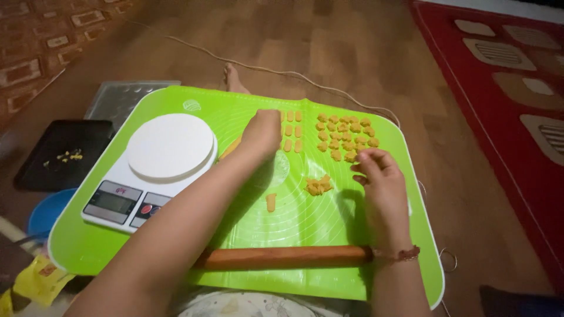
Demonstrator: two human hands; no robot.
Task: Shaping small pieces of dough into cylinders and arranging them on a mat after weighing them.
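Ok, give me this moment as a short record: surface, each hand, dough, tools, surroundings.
surface: green mat on wooden floor
left hand: left hand on the mat beside the rows of dough pieces; grip cannot be seen
right hand: right hand, fingers curled, by the dough cluster
loose dough: small heap, single piece
tools: rolling pin, kitchen scale
surroundings: black tray, red rug

Scale (150, 170) blocks left; mat (305, 217) centre free.
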